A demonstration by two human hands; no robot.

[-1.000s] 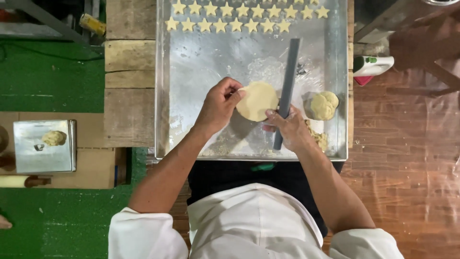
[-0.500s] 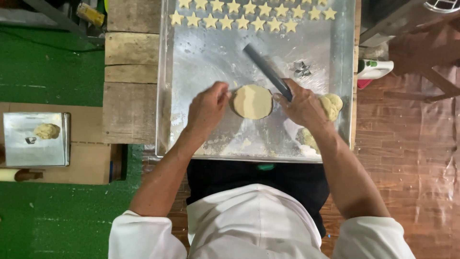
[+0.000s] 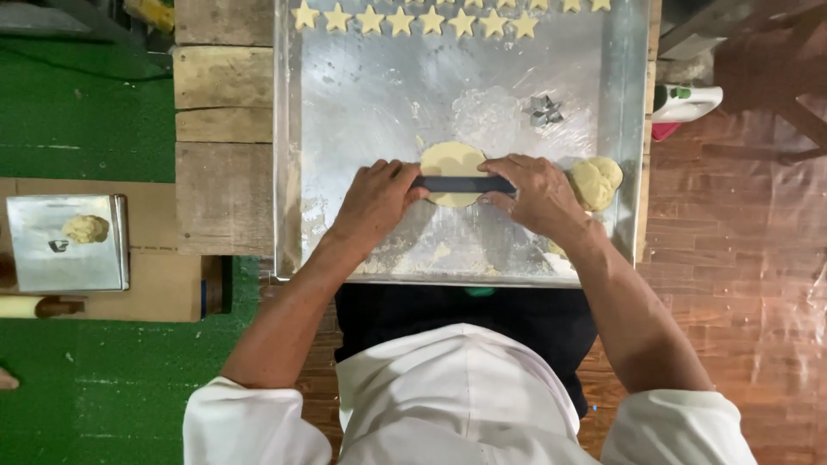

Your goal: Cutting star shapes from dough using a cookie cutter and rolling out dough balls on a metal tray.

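On the metal tray (image 3: 345,129), just below its middle, lies a flattened round of dough (image 3: 452,161), and we take it as our landmark. Across its near half rests a dark rod (image 3: 463,184), used as a rolling pin. Our left hand (image 3: 372,202) holds the rod's end just left of the round and our right hand (image 3: 527,194) the end just right of it; the fingers (image 3: 394,172) of both curl down over the rod, pressing it rather than clasping it tightly (the palms are hidden, so we cannot tell how firm the hold is).

We judge the step in hand to be rolling the round thinner. The next move seems to call for even pressure from both hands and a straight push away from the body, so the disc spreads without tearing or going lopsided.

Right of the round, touching our right hand's far side, sits a lump of spare dough (image 3: 596,181). Beyond the round and to the right lies a small star cutter (image 3: 544,109), and well beyond it a row of cut stars (image 3: 405,21) lines the tray's far edge. Between round and stars the floured metal lies open, giving room for a forward stroke. The tray's near rim is close behind our wrists, and the wooden desk (image 3: 222,112) shows left of the tray.
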